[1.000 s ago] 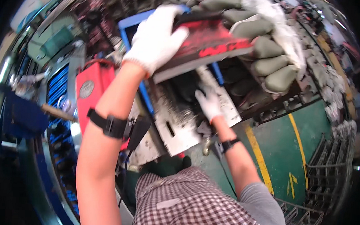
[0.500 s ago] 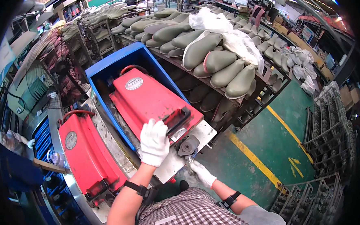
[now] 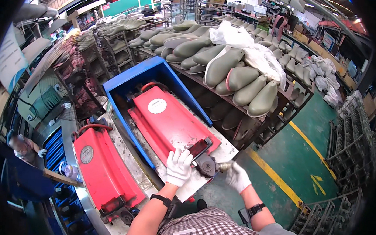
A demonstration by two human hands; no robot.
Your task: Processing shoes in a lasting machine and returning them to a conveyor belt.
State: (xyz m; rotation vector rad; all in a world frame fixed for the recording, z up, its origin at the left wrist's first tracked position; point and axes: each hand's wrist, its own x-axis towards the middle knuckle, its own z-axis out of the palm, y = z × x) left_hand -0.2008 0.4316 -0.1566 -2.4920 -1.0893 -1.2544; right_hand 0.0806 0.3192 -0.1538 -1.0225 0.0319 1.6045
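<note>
My left hand (image 3: 179, 167), in a white glove, is at the near edge of a red cover (image 3: 173, 120). Its fingers curl against the lower end of the black handle (image 3: 200, 147) there. To its right, a dark round metal part (image 3: 206, 165) carries a short metal fitting (image 3: 224, 166) that sticks out rightward. My gloved right hand (image 3: 238, 178) is bent around the outer end of this fitting; the glove hides the fingertips. The red cover lies on a pale metal plate (image 3: 226, 150), partly inside a blue open-ended housing (image 3: 135, 77).
Left of it lies a second red cover (image 3: 104, 166). Grey-green shoe lasts (image 3: 244, 91) crowd a rack behind, with white plastic sheeting (image 3: 263, 59) over some. Dark racks (image 3: 352, 130) stand right, beyond yellow floor lines (image 3: 274, 177). Another person (image 3: 23, 145) is at far left.
The metal fitting has swung from below the round part out to its right, together with my right hand. The black handle has shifted toward my left hand. The whole view has moved slightly.
</note>
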